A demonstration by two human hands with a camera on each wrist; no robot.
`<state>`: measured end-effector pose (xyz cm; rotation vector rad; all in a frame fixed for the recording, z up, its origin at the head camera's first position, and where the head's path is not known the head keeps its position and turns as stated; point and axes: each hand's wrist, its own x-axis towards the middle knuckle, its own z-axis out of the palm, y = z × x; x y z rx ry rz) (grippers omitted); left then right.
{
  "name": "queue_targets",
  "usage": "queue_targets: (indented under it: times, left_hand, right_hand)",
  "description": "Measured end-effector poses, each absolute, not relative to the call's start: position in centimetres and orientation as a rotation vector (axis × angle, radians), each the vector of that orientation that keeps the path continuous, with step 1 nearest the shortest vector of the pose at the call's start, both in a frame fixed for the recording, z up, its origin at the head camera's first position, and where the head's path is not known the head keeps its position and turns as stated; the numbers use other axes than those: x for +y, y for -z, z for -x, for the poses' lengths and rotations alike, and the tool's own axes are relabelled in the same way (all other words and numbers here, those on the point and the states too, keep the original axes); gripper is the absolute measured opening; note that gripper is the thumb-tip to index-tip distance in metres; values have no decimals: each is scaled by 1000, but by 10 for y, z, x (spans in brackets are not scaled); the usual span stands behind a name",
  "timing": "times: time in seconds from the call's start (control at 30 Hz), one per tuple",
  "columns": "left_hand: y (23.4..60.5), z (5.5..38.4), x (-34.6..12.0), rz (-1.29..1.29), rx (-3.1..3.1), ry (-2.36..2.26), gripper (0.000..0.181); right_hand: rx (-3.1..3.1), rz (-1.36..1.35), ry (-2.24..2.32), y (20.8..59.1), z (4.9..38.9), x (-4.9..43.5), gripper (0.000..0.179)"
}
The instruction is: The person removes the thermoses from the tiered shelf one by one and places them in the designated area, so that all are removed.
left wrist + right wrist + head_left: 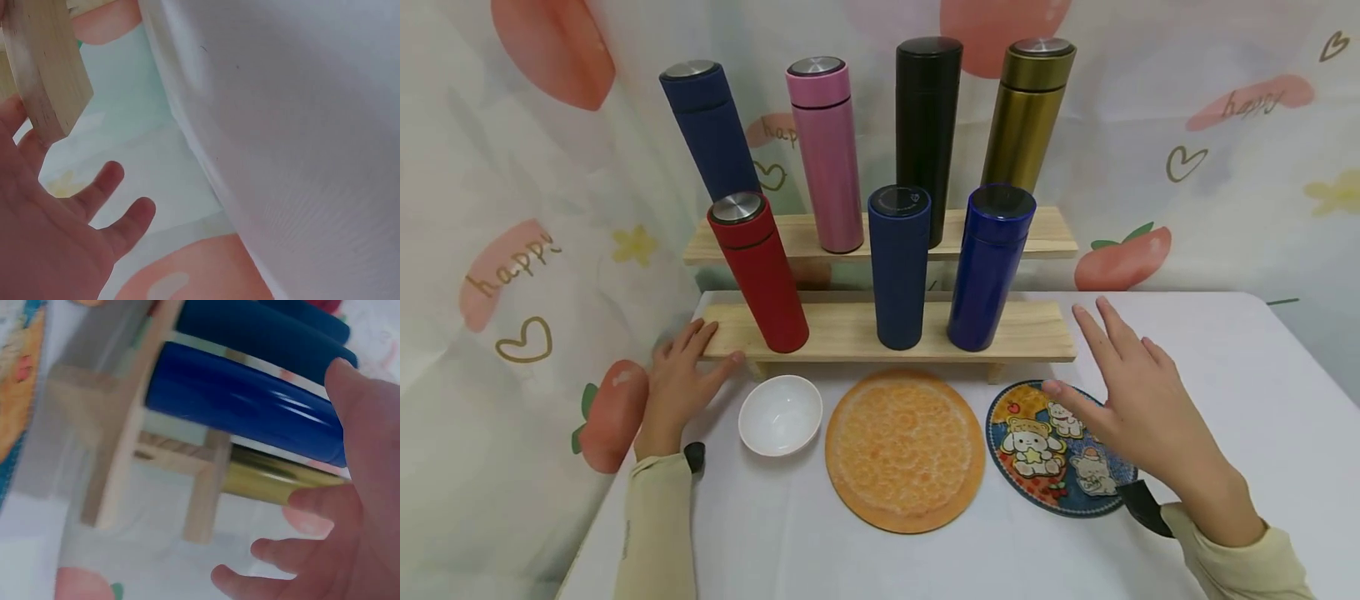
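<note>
My left hand (679, 385) rests its fingers against the left end of the lower wooden shelf (842, 333), the thumb by its front edge. In the left wrist view, two fingers touch the plank (47, 69) and two stick out loosely. My right hand (1153, 408) hovers with spread, straight fingers over the patterned round mat, right of the shelf, holding nothing. The lower shelf bears a red bottle (763, 275), a matte navy bottle (899, 271) and a shiny blue bottle (990, 271). The right wrist view shows the shiny blue bottle (244, 403) beyond my right thumb.
Behind, an upper shelf (1045, 233) carries a navy bottle (711, 129), a pink bottle (827, 158), a black bottle (927, 125) and a gold bottle (1028, 117). In front lie a white bowl (780, 417), a round bread-print mat (905, 454) and the cartoon mat (1033, 450).
</note>
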<state>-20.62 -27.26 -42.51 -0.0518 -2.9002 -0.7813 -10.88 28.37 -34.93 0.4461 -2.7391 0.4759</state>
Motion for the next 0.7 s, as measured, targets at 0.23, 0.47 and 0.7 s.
queue_targets:
  times: [0.23, 0.47, 0.7]
  left_hand:
    - [423, 204, -272, 32, -2912, 826, 90]
    - [423, 205, -273, 24, -2922, 831, 90]
    - [425, 205, -273, 38, -2894, 859, 87]
  right_hand:
    - [-2511, -434, -940, 327, 124, 266, 89]
    - [-2401, -318, -1294, 314, 143, 241, 82]
    - [-2312, -293, -1652, 314, 166, 223, 84]
